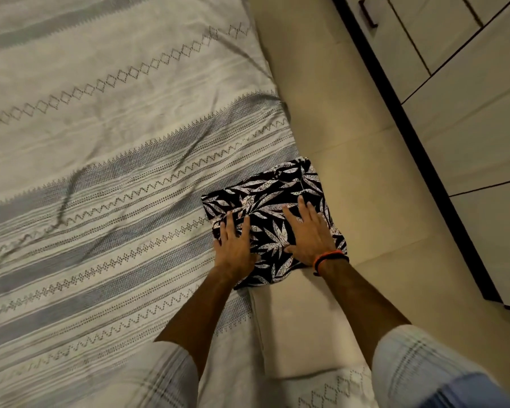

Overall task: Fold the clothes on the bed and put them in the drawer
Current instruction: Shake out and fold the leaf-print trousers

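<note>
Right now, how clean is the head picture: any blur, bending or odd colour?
Head view: warm, dim yellowish light; the folded shirt under the left hand and right hand is fairly sharp; the sleeves at the bottom are smeared; the wardrobe edges bow from the wide lens.

The folded black-and-white leaf-print garment (273, 219) lay on the striped, patterned bedsheet (106, 178), right at the bed's right edge, its far right corner hanging out over the pale tiled floor (351, 142). The left hand (234, 245) rested flat on the garment's left part, the right hand (308, 234) flat on its right part, the two apart with cloth between them. An orange-and-black wristband (329, 259) sat on the right wrist, just behind that hand. The floor ran along the bed's right side, and right of the floor stood the pale cabinet fronts with a dark plinth (465, 113), well apart from the garment
</note>
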A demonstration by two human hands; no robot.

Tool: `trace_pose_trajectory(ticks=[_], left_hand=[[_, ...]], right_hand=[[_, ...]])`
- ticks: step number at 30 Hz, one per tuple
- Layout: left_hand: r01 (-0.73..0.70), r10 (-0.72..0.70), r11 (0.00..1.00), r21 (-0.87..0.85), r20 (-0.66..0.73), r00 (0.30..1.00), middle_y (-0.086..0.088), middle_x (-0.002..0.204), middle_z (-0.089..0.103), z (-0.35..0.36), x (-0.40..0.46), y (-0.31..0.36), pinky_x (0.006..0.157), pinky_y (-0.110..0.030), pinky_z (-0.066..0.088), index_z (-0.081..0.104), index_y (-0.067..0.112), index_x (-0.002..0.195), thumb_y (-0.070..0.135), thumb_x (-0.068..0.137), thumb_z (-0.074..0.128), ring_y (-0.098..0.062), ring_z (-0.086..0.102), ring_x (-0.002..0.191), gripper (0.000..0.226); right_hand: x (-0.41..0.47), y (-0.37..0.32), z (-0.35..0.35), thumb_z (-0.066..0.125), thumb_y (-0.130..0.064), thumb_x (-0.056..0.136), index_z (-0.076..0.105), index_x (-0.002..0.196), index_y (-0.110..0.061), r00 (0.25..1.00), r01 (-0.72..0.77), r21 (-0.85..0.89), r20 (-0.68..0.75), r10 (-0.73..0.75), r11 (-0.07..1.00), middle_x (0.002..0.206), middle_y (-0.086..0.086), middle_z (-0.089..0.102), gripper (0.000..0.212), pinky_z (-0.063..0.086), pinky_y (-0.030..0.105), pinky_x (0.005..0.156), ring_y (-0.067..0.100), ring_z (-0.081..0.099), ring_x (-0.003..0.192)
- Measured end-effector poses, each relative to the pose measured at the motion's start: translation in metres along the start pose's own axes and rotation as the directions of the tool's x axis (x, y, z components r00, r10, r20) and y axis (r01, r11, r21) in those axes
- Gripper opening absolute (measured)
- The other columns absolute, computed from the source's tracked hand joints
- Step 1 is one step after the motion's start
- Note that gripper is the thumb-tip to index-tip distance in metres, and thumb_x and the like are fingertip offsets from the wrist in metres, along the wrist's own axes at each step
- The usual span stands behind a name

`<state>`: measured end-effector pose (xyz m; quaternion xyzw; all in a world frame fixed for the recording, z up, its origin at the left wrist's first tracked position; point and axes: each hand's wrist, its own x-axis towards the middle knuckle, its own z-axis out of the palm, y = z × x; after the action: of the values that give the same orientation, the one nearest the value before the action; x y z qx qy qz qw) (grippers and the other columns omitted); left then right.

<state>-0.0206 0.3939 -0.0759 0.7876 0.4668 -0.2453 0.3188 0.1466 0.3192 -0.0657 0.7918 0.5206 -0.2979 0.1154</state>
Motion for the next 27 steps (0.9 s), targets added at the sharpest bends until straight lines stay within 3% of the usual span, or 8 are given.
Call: trace_pose_trajectory(ticks=[6, 11, 17, 22, 27], left_hand=[[-0.029, 0.027, 0.998, -0.051, -0.027, 0.999, -0.014, 0.153, -0.038, 0.027, 0.021, -0.009, 0.114, -0.059, -0.004, -0.018, 0.025, 0.153, 0.034, 0.092, 0.064, -0.036, -0.024, 0.145, 0.103], [-0.014, 0.013, 0.999, -0.039, -0.038, 0.999, -0.014, 0.151, -0.041, 0.042, 0.032, -0.011, 0.107, -0.056, -0.012, -0.021, 0.026, 0.152, 0.031, 0.093, 0.062, -0.037, -0.028, 0.143, 0.102], [-0.034, 0.035, 0.998, -0.044, 0.018, 0.999, -0.012, 0.154, -0.037, 0.022, 0.022, -0.015, 0.114, -0.058, -0.002, -0.017, 0.029, 0.153, 0.037, 0.089, 0.066, -0.034, -0.022, 0.145, 0.105], [-0.024, 0.022, 0.996, -0.087, -0.023, 1.000, -0.011, 0.160, -0.024, -0.002, -0.013, -0.024, 0.120, -0.054, 0.006, -0.009, 0.028, 0.155, 0.045, 0.088, 0.066, -0.036, -0.006, 0.149, 0.102], [-0.036, 0.013, 0.978, -0.205, -0.114, 0.993, -0.016, 0.163, -0.003, -0.018, -0.078, -0.031, 0.119, -0.053, 0.021, 0.004, 0.024, 0.157, 0.051, 0.089, 0.062, -0.038, 0.008, 0.148, 0.093]], right_hand=[[0.018, 0.009, 0.033, 0.067, -0.043, 0.088, -0.027, 0.144, -0.032, 1.000, 0.017, -0.038, -0.008, -0.017, 0.999, 0.160, 0.016, -0.024, 0.110, 0.005, 0.048, 0.123, 0.033, -0.011, 0.150], [0.028, 0.012, 0.047, 0.070, -0.038, 0.086, -0.024, 0.145, -0.033, 1.000, 0.029, 0.004, -0.007, -0.029, 1.000, 0.159, 0.012, -0.026, 0.111, 0.002, 0.048, 0.123, 0.031, -0.016, 0.150], [0.021, 0.007, 0.027, 0.068, -0.041, 0.088, -0.018, 0.152, -0.031, 0.998, 0.021, -0.015, 0.053, -0.020, 1.000, 0.161, 0.015, -0.022, 0.107, 0.004, 0.050, 0.123, 0.033, -0.012, 0.150], [-0.009, -0.005, 0.004, 0.064, -0.033, 0.093, -0.002, 0.157, -0.023, 1.000, 0.016, 0.062, -0.022, -0.015, 0.998, 0.163, 0.017, -0.005, 0.093, 0.012, 0.046, 0.123, 0.035, 0.006, 0.151], [-0.063, -0.028, -0.019, 0.062, -0.023, 0.094, 0.023, 0.154, -0.010, 0.996, 0.049, 0.326, -0.087, -0.022, 0.944, 0.158, 0.014, 0.028, 0.072, 0.024, 0.042, 0.119, 0.031, 0.026, 0.146]])
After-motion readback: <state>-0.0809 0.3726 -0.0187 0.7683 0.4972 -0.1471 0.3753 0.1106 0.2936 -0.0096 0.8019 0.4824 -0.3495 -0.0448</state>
